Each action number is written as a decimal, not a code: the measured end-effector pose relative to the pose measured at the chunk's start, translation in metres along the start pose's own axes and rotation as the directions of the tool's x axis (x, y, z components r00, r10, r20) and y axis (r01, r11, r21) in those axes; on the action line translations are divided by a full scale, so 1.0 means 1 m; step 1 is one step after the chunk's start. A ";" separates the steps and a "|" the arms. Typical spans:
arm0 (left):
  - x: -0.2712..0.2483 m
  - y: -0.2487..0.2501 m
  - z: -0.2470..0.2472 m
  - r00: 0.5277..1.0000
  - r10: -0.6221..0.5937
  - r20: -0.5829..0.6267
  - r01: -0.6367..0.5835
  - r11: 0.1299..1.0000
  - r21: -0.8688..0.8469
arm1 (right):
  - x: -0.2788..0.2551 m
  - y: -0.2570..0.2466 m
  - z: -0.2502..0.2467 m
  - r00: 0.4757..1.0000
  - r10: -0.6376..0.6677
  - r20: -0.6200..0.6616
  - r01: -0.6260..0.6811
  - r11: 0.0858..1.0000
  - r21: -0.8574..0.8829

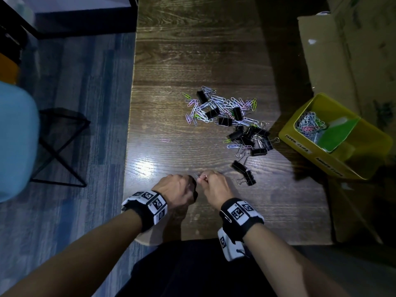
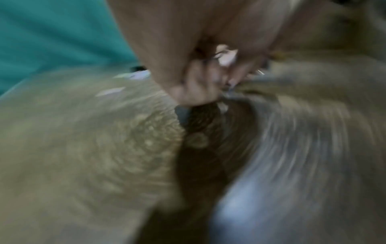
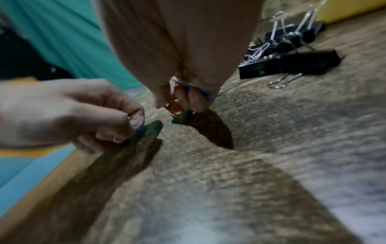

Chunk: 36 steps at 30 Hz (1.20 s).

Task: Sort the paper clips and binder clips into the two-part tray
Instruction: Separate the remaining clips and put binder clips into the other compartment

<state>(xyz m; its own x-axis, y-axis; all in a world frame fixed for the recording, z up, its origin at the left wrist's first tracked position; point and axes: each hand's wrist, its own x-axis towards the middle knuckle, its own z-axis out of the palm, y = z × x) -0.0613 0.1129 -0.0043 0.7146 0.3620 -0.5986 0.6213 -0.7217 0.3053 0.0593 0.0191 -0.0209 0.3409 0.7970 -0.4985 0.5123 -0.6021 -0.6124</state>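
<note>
Two hands meet at lower centre of the dark wooden table (image 1: 192, 50), the right hand (image 1: 216, 187) pinching coloured wire paper clips (image 3: 177, 107), the left hand (image 1: 175, 189) curled, its hold unclear. Mixed paper clips and black binder clips (image 1: 227, 118) lie mid-frame; the yellow two-part plastic tray (image 1: 300, 144) sits at right.

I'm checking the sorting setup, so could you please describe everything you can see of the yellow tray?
The yellow tray looks like plastic, rectangular with raised walls, and sits at the table's right edge, tilted in the head view. A green divider splits it in two. The far compartment holds a heap of coloured paper clips; what the near one holds is hidden in shadow. White labels run along its front wall, one reading "PAPER CLIPS". Neither hand touches it.
</note>
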 end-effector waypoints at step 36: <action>0.056 -0.093 -0.038 0.867 -0.266 -0.422 0.217 0.963 -0.162 | 0.060 -0.032 -0.037 0.933 0.043 0.358 -0.356 -0.037 0.934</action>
<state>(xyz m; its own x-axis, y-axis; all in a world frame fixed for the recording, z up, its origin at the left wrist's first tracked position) -0.0670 0.2230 -0.0380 0.5899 0.7545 -0.2876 0.8049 -0.5211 0.2839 0.0925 0.0876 -0.0083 0.0581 0.7009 -0.7109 -0.8764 -0.3052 -0.3726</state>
